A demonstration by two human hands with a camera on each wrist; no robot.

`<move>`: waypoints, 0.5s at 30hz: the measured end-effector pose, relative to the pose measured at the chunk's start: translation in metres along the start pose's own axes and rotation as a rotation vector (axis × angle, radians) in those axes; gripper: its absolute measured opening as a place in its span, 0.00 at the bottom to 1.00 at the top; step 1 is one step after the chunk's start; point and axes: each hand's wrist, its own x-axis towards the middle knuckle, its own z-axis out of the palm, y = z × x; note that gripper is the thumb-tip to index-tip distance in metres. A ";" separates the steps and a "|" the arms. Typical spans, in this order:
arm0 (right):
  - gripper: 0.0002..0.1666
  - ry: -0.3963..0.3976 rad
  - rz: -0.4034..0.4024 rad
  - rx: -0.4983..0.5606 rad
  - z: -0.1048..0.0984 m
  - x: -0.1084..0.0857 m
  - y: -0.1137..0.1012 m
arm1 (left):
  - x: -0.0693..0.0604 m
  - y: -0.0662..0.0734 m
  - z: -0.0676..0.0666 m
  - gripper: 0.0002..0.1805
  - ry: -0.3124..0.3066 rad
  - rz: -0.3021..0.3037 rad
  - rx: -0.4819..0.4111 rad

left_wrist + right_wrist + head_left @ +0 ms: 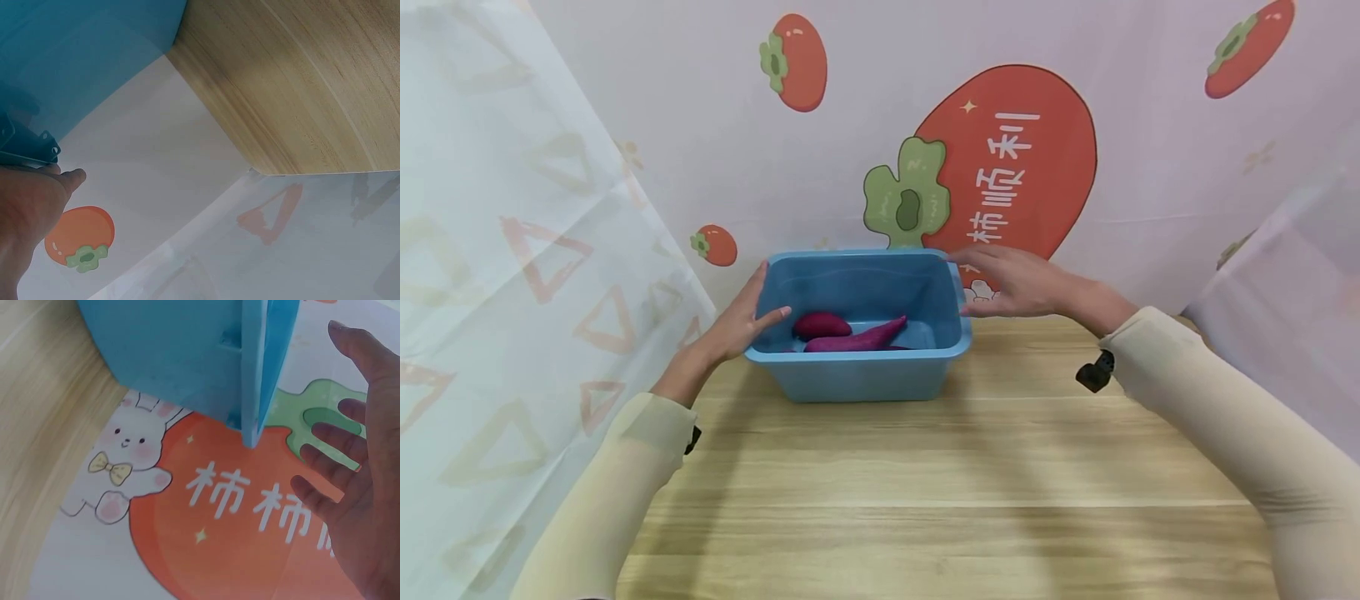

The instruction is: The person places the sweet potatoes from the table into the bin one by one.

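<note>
A blue plastic bin (853, 379) stands on the wooden table against the back wall. Inside it lie purple sweet potatoes (857, 337), one long and tapered, another shorter and rounded; the front rim partly hides them. My left hand (735, 323) grips the bin's left rim, its thumb over the inner side and its fingers outside. In the left wrist view, fingers (76, 179) show beneath the rim. Beside the bin's right rim is my right hand (1018, 283), fingers spread and holding nothing. The right wrist view shows a gap between that hand (356, 462) and the rim.
The wooden table (880, 483) extends in front of the bin. A cloth printed with persimmons (1015, 158) covers the back wall. White sheets with triangle prints (550, 250) hang at the left, and another pale sheet (1292, 308) hangs at the right.
</note>
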 end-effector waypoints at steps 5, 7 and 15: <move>0.52 0.003 0.032 0.003 0.001 -0.011 0.008 | 0.000 0.000 0.000 0.55 -0.001 -0.002 0.000; 0.52 0.005 0.036 -0.003 0.002 -0.016 0.011 | 0.000 0.000 0.000 0.55 -0.003 -0.004 0.002; 0.53 0.012 0.065 -0.025 -0.002 -0.036 0.021 | 0.000 0.001 -0.001 0.55 -0.002 -0.011 0.008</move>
